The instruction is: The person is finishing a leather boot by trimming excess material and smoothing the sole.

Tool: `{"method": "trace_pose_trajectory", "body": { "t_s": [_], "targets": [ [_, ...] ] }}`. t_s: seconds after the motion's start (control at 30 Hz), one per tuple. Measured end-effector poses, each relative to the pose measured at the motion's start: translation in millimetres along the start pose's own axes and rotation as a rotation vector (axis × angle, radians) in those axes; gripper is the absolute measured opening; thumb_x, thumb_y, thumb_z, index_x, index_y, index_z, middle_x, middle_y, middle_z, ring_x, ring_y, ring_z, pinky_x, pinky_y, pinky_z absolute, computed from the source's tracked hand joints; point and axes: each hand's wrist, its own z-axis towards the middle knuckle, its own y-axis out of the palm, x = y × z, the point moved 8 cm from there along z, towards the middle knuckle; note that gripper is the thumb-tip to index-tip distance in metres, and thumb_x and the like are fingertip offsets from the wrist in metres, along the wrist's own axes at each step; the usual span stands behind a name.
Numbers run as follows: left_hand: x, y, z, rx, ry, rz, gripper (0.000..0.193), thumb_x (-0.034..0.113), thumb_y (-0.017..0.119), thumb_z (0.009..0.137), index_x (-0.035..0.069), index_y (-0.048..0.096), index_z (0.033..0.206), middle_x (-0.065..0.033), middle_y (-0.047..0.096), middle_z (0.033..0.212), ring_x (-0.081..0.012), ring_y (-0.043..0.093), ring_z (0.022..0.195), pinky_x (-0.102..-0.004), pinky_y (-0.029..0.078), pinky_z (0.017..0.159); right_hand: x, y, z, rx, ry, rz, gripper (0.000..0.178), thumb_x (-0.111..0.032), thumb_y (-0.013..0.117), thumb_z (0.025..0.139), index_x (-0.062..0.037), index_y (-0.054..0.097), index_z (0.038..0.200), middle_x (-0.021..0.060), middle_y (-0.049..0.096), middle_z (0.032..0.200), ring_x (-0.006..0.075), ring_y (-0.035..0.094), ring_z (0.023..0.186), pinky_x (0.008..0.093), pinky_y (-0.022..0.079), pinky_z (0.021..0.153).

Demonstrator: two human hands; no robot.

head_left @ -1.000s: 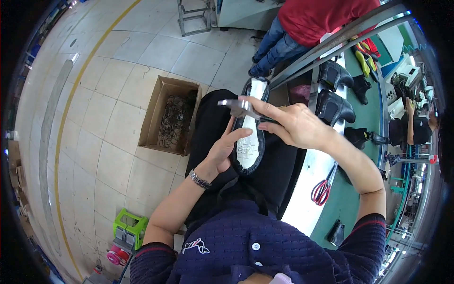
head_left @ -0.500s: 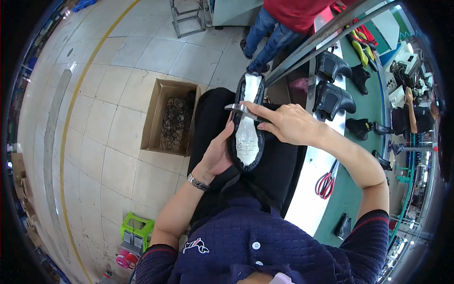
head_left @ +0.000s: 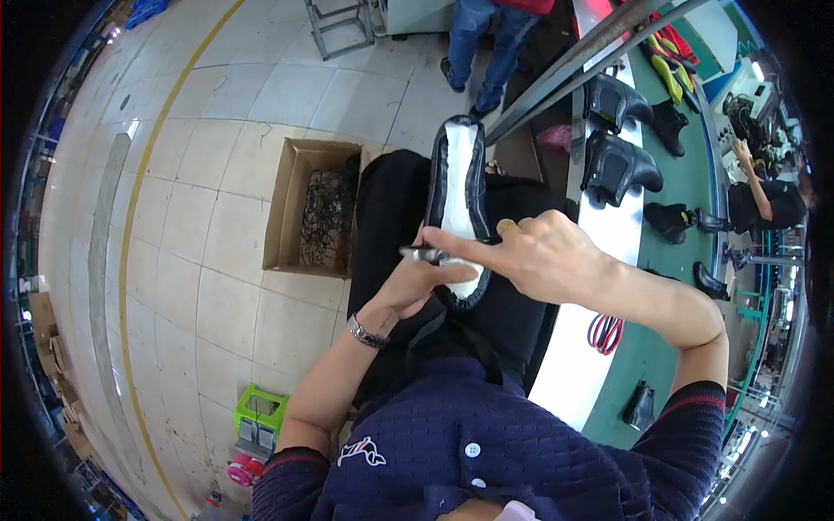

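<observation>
A black shoe (head_left: pixel 442 178) lies sole up over my lap, its underside a long white strip framed by gathered black upper edges. My left hand (head_left: pixel 401 285) is closed on the shoe near its lower end, thumb across the white strip and the other fingers largely hidden. In my closed right hand (head_left: pixel 552 259) is a small shiny metal tool (head_left: pixel 420 253), whose exact kind I cannot make out. The forefinger stretches along the tool, which crosses the lower part of the sole. The fingers' undersides are out of sight.
An open cardboard box (head_left: pixel 283 208) with tangled dark strands stands left of my legs. To the right, black boots (head_left: pixel 617 167) and a red-handled tool (head_left: pixel 605 333) lie on a white ledge beside a green belt (head_left: pixel 621 404). A metal bar (head_left: pixel 556 78) slants ahead, near a standing person (head_left: pixel 473 43).
My right hand and the metal tool have moved down the sole toward its lower end. The left thumb now lies across the white strip. The shoe has shifted slightly upward.
</observation>
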Motion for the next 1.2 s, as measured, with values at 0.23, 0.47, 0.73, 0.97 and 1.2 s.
{"method": "trace_pose_trajectory", "body": {
  "t_s": [0.23, 0.47, 0.73, 0.97, 1.2],
  "targets": [
    [23, 18, -5, -0.015, 0.098, 0.036, 0.085, -0.003, 0.073, 0.081, 0.016, 0.025, 0.148, -0.0039, 0.051, 0.129, -0.0159, 0.055, 0.116, -0.0325, 0.047, 0.099, 21, 22, 2, -0.175, 0.148, 0.236, 0.072, -0.023, 0.059, 0.092, -0.0297, 0.022, 0.153, 0.0079, 0.058, 0.057, 0.0222, 0.058, 0.043, 0.0360, 0.044, 0.040],
    [73, 6, 31, 0.048, 0.067, -0.083, 0.090, 0.009, 0.072, 0.085, 0.023, 0.016, 0.153, -0.0050, 0.053, 0.127, -0.0169, 0.056, 0.114, -0.0344, 0.049, 0.095, 78, -17, 29, 0.214, 0.196, 0.187, 0.056, -0.024, 0.057, 0.094, -0.0242, 0.037, 0.147, 0.0132, 0.064, 0.063, 0.0283, 0.065, 0.054, 0.0377, 0.049, 0.048],
    [86, 20, 36, 0.169, -0.046, 0.189, 0.063, 0.015, 0.075, 0.083, 0.012, 0.043, 0.137, -0.0030, 0.058, 0.120, -0.0136, 0.058, 0.107, -0.0319, 0.050, 0.090, 97, -20, -8, 0.370, 0.394, 0.368, 0.052, -0.023, 0.056, 0.095, -0.0201, 0.040, 0.145, 0.0185, 0.061, 0.062, 0.0315, 0.064, 0.057, 0.0383, 0.049, 0.053],
    [74, 44, 8, -0.057, 0.224, 0.386, 0.115, 0.000, 0.082, 0.067, 0.014, 0.010, 0.156, -0.0084, 0.037, 0.147, -0.0196, 0.037, 0.134, -0.0341, 0.030, 0.112, 67, 25, -108, 0.498, 0.727, 1.414, 0.033, -0.027, 0.054, 0.099, -0.0057, 0.058, 0.125, 0.0076, 0.062, 0.069, 0.0172, 0.065, 0.075, 0.0283, 0.047, 0.073],
    [3, 27, 2, -0.215, 0.352, 0.649, 0.144, 0.010, 0.092, 0.058, 0.021, -0.014, 0.154, -0.0126, 0.013, 0.158, -0.0226, 0.028, 0.140, -0.0387, 0.024, 0.115, -1, 121, -132, 0.382, 0.699, 1.917, 0.017, -0.010, 0.073, 0.084, -0.0055, 0.062, 0.097, 0.0081, 0.068, 0.083, 0.0129, 0.066, 0.077, 0.0264, 0.052, 0.077]
  ]
}}
